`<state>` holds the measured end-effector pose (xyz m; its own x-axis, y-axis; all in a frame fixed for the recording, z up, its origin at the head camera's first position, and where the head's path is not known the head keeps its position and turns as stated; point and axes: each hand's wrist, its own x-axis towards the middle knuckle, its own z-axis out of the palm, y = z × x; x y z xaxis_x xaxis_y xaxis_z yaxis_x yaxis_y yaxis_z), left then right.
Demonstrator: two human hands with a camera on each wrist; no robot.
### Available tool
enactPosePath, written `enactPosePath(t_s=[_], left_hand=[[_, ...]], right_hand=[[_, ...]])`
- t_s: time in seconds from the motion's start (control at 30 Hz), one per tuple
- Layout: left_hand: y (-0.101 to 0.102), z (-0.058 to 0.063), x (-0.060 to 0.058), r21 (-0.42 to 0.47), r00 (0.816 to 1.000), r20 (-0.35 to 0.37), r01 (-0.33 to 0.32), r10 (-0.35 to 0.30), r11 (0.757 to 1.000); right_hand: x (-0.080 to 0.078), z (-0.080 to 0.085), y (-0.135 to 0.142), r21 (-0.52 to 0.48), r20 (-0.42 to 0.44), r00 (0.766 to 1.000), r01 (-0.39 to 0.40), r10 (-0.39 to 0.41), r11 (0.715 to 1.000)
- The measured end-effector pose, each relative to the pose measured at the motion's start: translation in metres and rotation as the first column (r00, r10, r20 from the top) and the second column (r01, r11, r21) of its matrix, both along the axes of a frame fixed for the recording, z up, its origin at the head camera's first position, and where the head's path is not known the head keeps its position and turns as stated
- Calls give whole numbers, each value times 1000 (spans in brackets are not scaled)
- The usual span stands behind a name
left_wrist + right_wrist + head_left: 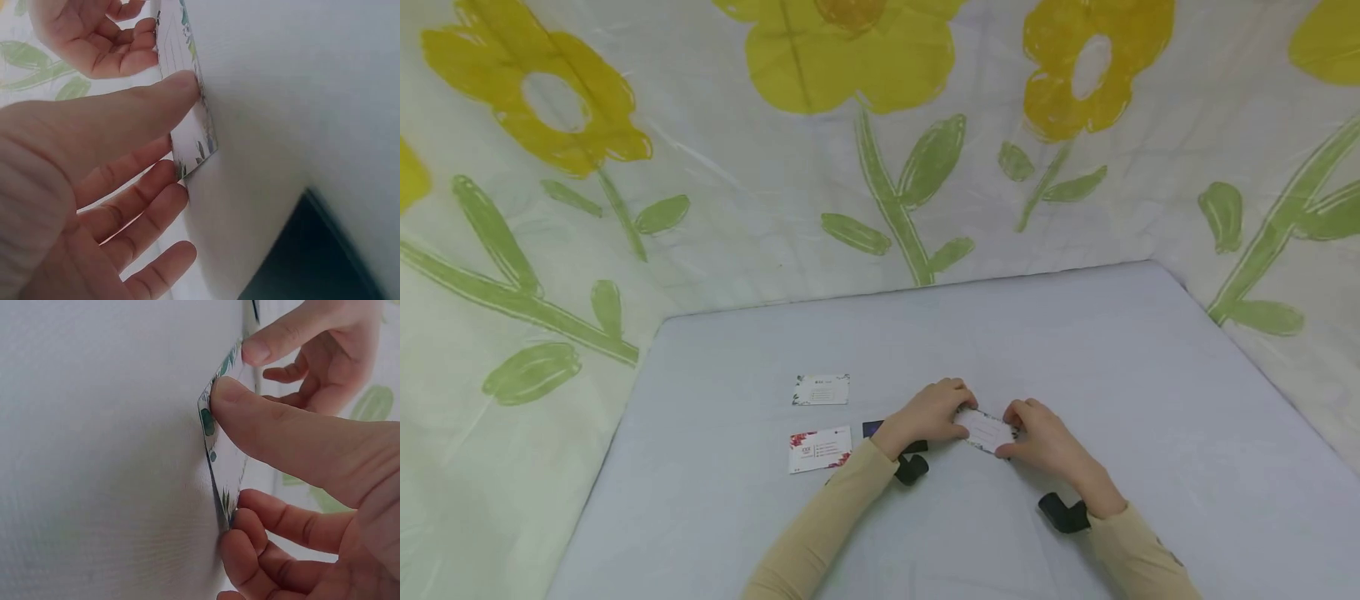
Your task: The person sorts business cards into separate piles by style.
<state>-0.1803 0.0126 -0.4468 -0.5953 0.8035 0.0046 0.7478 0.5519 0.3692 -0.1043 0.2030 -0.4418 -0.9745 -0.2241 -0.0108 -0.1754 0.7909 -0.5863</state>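
Both hands hold one small white card with printed leaves along its edges, just above or on the table; whether it touches the cloth I cannot tell. My left hand grips its left end, thumb on one long edge and fingers at the opposite one, as the left wrist view shows. At the other end, my right hand pinches the card between thumb and curled fingers. Beneath the left forearm lies a dark blue card, partly hidden by the wrist.
A leaf-patterned white card lies to the left at the back. In front of it is a white card with red flowers. The pale table meets a flower-printed curtain behind.
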Motion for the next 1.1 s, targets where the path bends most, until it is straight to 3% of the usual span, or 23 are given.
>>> enactPosePath(t_s=[0.33,0.63,0.8,1.1], left_hand=[[-6,-4,-3,169,985,162,-88,60,982],[-14,9,-4,371,973,201,-184,114,910],[-20,11,-1,376,958,261,-216,120,901],[-27,-2,3,301,948,257,-263,188,916]], right_hand=[[-16,-8,2,-53,-53,998,-39,36,998],[-34,-3,0,-238,-91,996,-7,-15,971],[-40,-1,0,-244,-67,998,-37,22,969],[-43,-4,-16,-114,-61,996,-71,64,991]])
